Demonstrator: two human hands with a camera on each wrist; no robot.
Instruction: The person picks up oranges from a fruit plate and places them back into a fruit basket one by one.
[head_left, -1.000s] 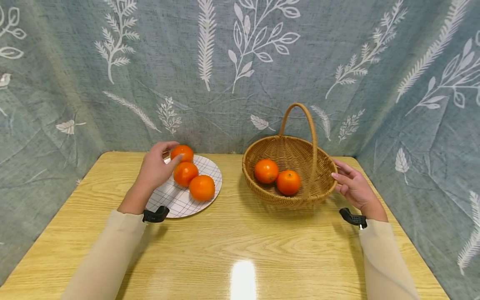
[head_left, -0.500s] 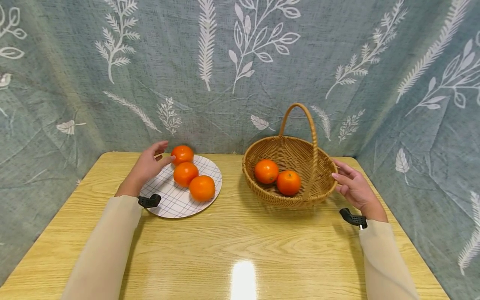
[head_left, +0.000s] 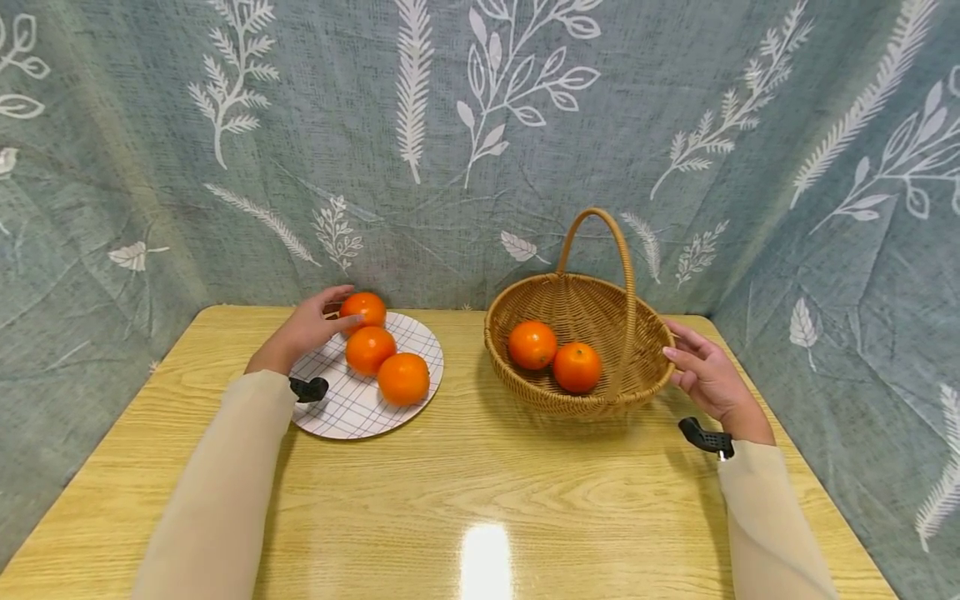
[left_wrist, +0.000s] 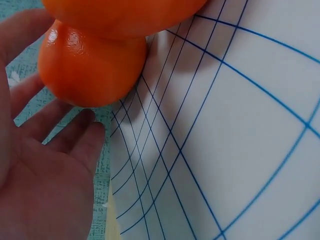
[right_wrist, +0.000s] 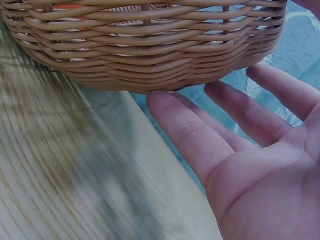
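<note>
On the left, a white plate [head_left: 345, 417] with a checked line pattern bears three oranges. My left hand [head_left: 309, 325] is around the left side of the rearmost orange [head_left: 363, 309], thumb in front and fingers behind, still loosely spread. In the left wrist view this orange [left_wrist: 90, 70] is beside the fingers, partly hidden by a nearer orange [left_wrist: 125, 15]. The middle orange [head_left: 371, 350] and front orange [head_left: 403, 379] sit close by. My right hand [head_left: 708, 371] holds the right rim of a wicker basket [head_left: 600, 304]; its fingertips touch the outer weave [right_wrist: 150, 60].
Inside the basket lie two oranges, one on the left [head_left: 532, 344] and one on the right [head_left: 577, 367]. A tall handle [head_left: 628, 308] arches over it. The wooden table [head_left: 450, 483] meets a leaf-patterned blue-grey cloth [head_left: 420, 225] at its back and sides.
My left hand drew back left from the rearmost orange, then came right to it again. The right hand and basket stayed in place.
</note>
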